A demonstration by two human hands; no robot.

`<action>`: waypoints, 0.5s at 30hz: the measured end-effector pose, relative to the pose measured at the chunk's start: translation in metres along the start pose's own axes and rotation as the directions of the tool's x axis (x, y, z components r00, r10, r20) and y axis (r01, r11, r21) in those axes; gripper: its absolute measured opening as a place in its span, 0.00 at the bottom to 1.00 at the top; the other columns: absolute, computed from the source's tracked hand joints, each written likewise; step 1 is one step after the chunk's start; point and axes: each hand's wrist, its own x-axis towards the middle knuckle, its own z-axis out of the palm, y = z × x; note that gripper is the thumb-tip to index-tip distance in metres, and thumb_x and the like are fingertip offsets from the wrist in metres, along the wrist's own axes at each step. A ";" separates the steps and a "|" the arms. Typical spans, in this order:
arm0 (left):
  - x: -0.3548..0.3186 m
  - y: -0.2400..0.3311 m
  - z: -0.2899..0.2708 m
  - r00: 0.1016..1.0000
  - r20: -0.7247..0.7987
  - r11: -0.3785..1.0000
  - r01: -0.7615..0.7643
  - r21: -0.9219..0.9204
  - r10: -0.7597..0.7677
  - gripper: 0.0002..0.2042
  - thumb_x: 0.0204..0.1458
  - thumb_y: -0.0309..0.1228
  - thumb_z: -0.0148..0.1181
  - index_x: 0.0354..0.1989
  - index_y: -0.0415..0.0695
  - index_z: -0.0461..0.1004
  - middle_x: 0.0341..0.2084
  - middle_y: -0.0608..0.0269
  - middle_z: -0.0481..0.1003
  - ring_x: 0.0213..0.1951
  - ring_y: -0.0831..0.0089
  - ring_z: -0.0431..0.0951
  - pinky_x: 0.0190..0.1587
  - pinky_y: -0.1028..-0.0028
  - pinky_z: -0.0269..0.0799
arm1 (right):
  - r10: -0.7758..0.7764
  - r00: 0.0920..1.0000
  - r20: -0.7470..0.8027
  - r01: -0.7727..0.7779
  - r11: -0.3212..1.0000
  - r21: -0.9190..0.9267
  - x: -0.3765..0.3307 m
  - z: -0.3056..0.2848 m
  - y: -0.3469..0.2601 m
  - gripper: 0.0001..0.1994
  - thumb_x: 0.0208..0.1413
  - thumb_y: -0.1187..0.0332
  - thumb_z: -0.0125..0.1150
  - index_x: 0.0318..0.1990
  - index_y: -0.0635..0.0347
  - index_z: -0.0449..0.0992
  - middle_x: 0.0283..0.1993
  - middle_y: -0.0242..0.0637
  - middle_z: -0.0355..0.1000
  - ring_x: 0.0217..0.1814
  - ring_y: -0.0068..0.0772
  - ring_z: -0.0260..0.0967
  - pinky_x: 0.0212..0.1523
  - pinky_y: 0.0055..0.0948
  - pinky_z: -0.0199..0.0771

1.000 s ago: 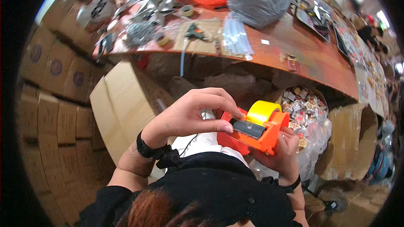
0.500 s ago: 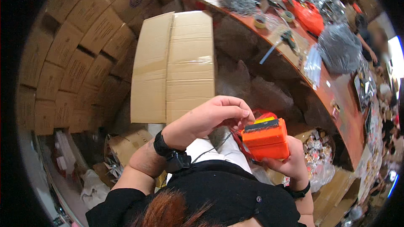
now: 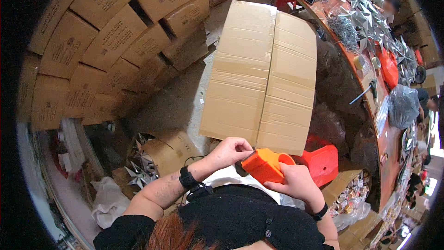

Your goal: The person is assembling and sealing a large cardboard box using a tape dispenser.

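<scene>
My right hand (image 3: 298, 180) is wrapped round an orange tape dispenser (image 3: 263, 167), held in front of my lap. At the dispenser's dark front edge my left hand (image 3: 230, 152) is closed, thumb and finger pinched together. What sits in that pinch, possibly the tape's end, is too small to make out. Just beyond both hands lies a large cardboard box (image 3: 243, 71), its two top flaps meeting at a middle seam. Strips of clear tape show on its top.
Stacked cartons (image 3: 111, 37) fill the left. A long reddish-brown table (image 3: 386, 157) curves along the right, bearing silver star ornaments (image 3: 370, 23) and a grey plastic bag (image 3: 402, 106). A red stool (image 3: 323, 164) and an open carton of small wrapped pieces (image 3: 354, 194) stand at my right.
My view has swung left, so the large box appears farther right. The dispenser has turned, its front edge now pointing left toward my left hand. The red stool has come into clearer view.
</scene>
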 end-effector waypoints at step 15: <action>-0.090 0.130 -0.104 0.700 -0.408 0.786 -0.369 0.497 0.586 0.02 0.49 0.24 0.61 0.29 0.39 0.76 0.23 0.68 0.73 0.29 0.81 0.71 0.34 0.80 0.66 | -0.066 0.960 0.274 -0.063 0.897 0.438 0.032 0.016 -0.005 0.28 0.44 0.46 0.65 0.43 0.61 0.71 0.35 0.47 0.75 0.39 0.49 0.73 0.40 0.37 0.72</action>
